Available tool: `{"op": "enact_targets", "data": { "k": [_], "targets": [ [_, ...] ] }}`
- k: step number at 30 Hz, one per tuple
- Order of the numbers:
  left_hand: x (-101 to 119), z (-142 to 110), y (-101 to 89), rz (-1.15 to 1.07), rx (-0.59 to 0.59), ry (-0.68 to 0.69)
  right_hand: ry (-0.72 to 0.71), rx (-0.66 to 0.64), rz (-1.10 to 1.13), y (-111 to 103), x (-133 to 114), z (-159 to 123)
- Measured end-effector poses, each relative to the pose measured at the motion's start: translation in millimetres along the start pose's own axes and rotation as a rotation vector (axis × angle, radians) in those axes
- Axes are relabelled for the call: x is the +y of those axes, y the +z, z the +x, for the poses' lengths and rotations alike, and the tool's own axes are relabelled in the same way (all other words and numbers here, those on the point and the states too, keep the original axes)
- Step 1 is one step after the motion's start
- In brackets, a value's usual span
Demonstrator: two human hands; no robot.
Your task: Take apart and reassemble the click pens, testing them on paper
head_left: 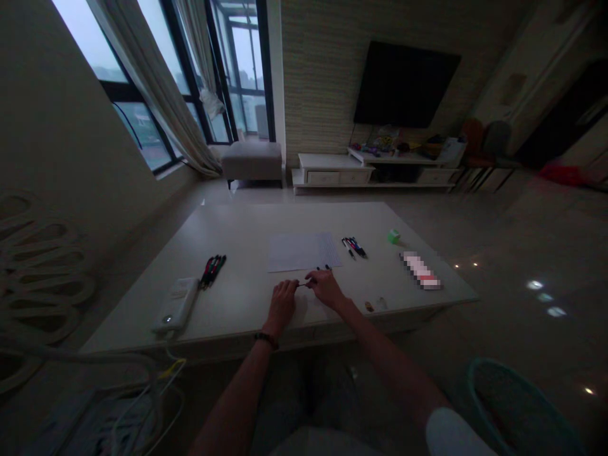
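Observation:
Just above the front edge of the white table (237,221), my left hand (284,301) and my right hand (327,289) face each other, fingers pinched. Between their fingertips runs a thin, pen-like stick (303,284), one end in each hand; its exact kind is too small and dark to make out. Right behind my right hand lie small dark pen-like pieces (327,267), partly hidden by it. Sheets of white paper (294,252) lie flat beyond my hands. A bunch of pens (355,247) rests right of the paper, and another bunch of pens (213,271) at the left.
A white power strip (177,305) with a cable lies at the table's left front. On the right are a green cube-like object (393,236), a pixelated flat item (420,271) and a small brownish piece (368,306). A teal-rimmed basket (475,380) stands on the floor at right.

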State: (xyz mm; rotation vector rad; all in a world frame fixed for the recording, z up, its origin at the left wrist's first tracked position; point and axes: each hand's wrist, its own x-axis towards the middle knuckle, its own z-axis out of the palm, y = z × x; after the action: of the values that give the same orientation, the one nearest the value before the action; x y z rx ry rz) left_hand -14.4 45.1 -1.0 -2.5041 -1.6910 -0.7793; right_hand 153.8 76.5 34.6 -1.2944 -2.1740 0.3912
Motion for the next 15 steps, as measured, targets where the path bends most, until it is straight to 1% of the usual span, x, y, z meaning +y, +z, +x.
{"op": "enact_targets", "data": {
  "k": [3,6,8,11,13,15],
  "targets": [
    [2.3,-0.2,-0.6,0.058,-0.007,0.002,-0.013,-0.042,0.081,-4.9,1.3,2.3],
    [5.2,-0.1,-2.5,0.102,-0.032,0.042,-0.006,-0.095,0.134,-8.8,1.5,3.2],
    [6.7,0.0,-4.0,0.120,-0.043,0.062,0.014,-0.115,0.187,-8.1,-1.3,3.7],
    [7.1,-0.2,-4.9,0.143,-0.054,0.054,0.022,-0.118,0.286,-4.1,-5.8,6.2],
    [5.6,-0.4,-4.0,0.144,-0.058,0.039,0.030,-0.091,0.328,-4.1,-2.7,8.9],
    [2.7,-0.4,-2.0,0.110,-0.029,0.013,0.091,0.016,0.300,-7.8,8.3,11.0]
  ]
}}
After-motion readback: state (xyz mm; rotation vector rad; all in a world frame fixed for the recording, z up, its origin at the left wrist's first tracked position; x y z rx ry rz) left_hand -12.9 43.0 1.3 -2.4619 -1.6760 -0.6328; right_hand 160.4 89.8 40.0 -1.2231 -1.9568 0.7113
